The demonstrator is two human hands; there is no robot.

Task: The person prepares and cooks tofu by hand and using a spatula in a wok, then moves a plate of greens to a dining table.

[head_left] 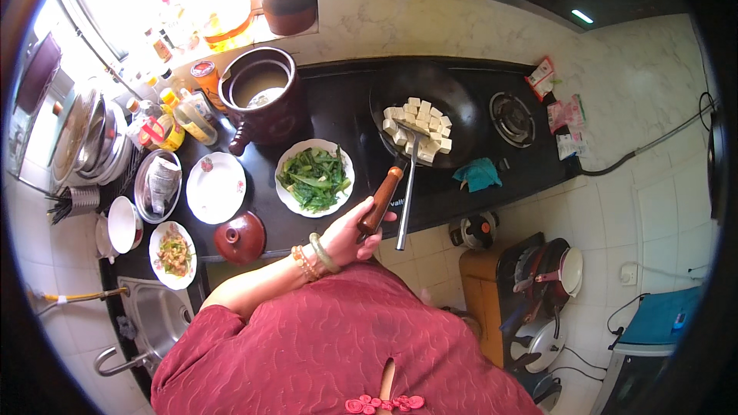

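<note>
My left hand (367, 227), with bracelets at its wrist, is closed around the brown wooden handle (382, 201) of a black wok (460, 100). White tofu cubes (421, 124) lie heaped in the wok. A metal spatula (412, 184) rests with its blade among the cubes, and its long handle slants over the wok's rim towards me, passing close to my left fingertips. No hand grips the spatula. My right hand is not in view. A teal cloth (478, 174) lies beside the wok, at its near right.
Left of the wok stand a plate of green leafy vegetables (315, 177), a dark clay pot (261, 100), its brown lid (239, 237), a white plate (216, 187) and a dish of chopped food (173, 255). A bare burner (513, 119) is at right, a sink (157, 311) at lower left.
</note>
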